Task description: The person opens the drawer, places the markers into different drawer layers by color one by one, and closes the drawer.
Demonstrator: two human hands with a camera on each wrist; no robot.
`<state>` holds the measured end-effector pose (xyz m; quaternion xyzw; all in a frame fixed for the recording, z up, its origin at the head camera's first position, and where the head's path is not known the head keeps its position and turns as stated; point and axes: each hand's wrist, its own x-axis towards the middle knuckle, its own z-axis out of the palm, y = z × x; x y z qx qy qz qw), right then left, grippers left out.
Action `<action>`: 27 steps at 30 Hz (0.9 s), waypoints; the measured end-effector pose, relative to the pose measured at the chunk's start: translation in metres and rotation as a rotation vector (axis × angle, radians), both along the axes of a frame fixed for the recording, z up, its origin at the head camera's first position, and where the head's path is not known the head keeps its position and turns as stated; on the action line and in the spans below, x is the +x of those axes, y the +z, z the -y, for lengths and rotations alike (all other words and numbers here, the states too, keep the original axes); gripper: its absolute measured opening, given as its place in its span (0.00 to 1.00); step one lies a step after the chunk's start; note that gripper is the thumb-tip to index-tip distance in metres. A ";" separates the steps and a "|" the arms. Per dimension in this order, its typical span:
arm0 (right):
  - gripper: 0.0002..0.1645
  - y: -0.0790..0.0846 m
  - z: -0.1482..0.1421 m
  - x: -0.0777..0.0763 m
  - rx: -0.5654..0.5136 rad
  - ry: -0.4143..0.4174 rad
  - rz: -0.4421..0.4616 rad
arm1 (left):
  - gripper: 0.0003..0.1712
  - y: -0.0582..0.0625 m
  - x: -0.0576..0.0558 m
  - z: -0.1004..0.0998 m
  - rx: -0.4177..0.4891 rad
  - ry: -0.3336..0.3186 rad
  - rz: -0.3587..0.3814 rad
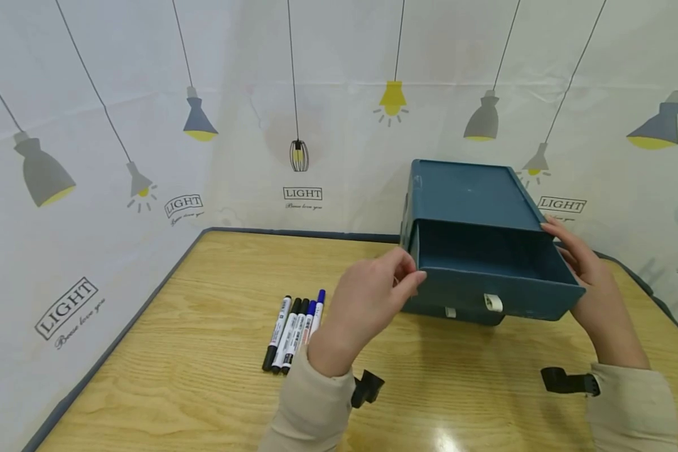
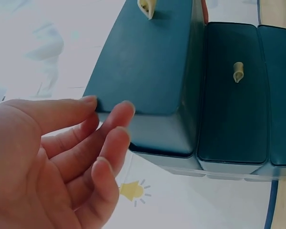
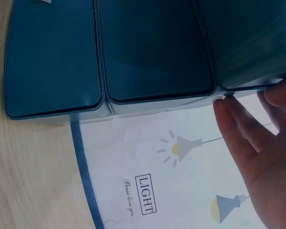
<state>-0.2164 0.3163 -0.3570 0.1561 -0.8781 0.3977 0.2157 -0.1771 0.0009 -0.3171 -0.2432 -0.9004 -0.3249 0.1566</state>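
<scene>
A dark blue drawer cabinet [image 1: 469,191] stands toward the right of the table, with its top drawer [image 1: 537,295] pulled out and its lower drawers [image 3: 152,52] closed. I see nothing lying in the visible part of the top drawer. A pale loop handle [image 1: 493,302] is on that drawer's front. My left hand [image 1: 370,295] pinches the drawer's front left corner between thumb and index finger, the other fingers loosely bent. My right hand [image 1: 593,289] rests along the cabinet's right side, fingers extended, with fingertips touching near the upper edge.
Several white markers [image 1: 296,333] with black or blue caps lie side by side on the wooden table [image 1: 203,376], left of my left hand. A white cloth [image 1: 339,113] printed with hanging lamps stands behind the table. Black straps [image 1: 570,382] show at my wrists.
</scene>
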 end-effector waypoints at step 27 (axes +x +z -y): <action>0.32 -0.001 -0.001 -0.005 -0.042 -0.039 0.064 | 0.09 -0.014 -0.013 -0.015 0.004 0.107 -0.182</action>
